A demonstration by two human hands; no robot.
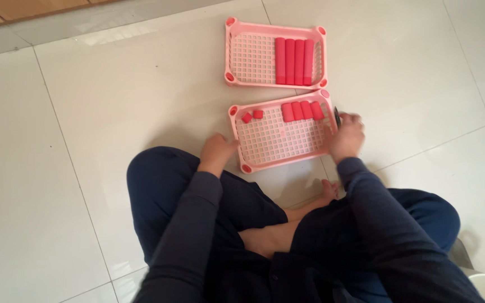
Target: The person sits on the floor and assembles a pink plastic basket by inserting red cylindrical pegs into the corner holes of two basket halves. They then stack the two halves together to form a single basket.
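A view from above of a person sitting cross-legged on a pale tiled floor (85,112), wearing dark blue trousers and dark long sleeves, with bare feet tucked in front.

At the left, the person's left hand (218,150) rests at the lower left edge of the nearer pink tray (279,143). Its fingers are curled against the tray's rim, touching it; whether they actually clamp the rim cannot be told from this angle.

The nearer tray is a shallow rectangular plastic basket with a grid floor, lying slightly tilted on the tiles just in front of the person's knees. Inside it, near the far left corner, lie two small red cubes (252,115) side by side. Further right along the far edge lie four short red blocks (302,110) in a touching row. All of these pieces sit well apart from both hands' fingers.

Just beyond it lies a second pink tray (248,56) of the same kind, with four long red bars (294,61) packed together upright against its right side.

At the right, the person's right hand (348,136) is against the nearer tray's right edge. Its fingers are curled around a small dark object (337,116), which stands beside the tray's far right corner; what that object is cannot be made out.
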